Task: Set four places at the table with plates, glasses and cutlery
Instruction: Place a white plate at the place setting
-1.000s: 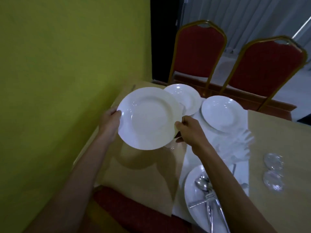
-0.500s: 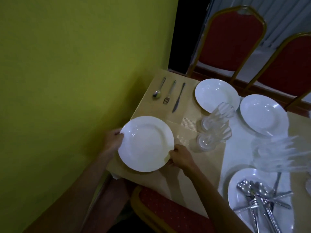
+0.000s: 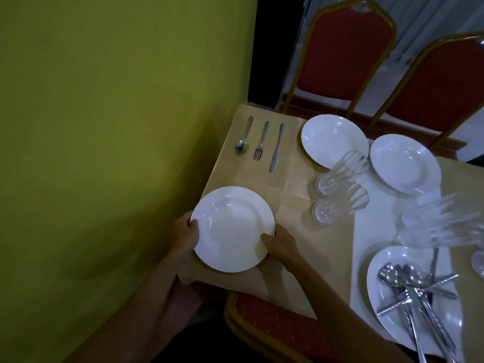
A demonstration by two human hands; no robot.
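A white plate (image 3: 233,229) lies at the table's near left corner on the tan cloth. My left hand (image 3: 186,234) grips its left rim and my right hand (image 3: 279,243) grips its right rim. Beyond it a spoon (image 3: 243,138), a fork (image 3: 260,141) and a knife (image 3: 276,148) lie side by side. Two more white plates (image 3: 334,140) (image 3: 404,163) sit at the far side. Two clear glasses (image 3: 337,170) (image 3: 335,208) stand in the middle. A plate (image 3: 385,320) at the near right holds a heap of cutlery (image 3: 416,299).
A yellow-green wall (image 3: 117,153) runs close along the table's left edge. Two red chairs (image 3: 345,48) (image 3: 440,85) stand beyond the far side and one red chair seat (image 3: 272,323) is tucked under the near edge. More clear glasses (image 3: 445,224) blur at the right.
The plate came down from mid-air to the near left corner of the table, both hands still on its rim. The view tilted down and left, and the cutlery set came into sight.
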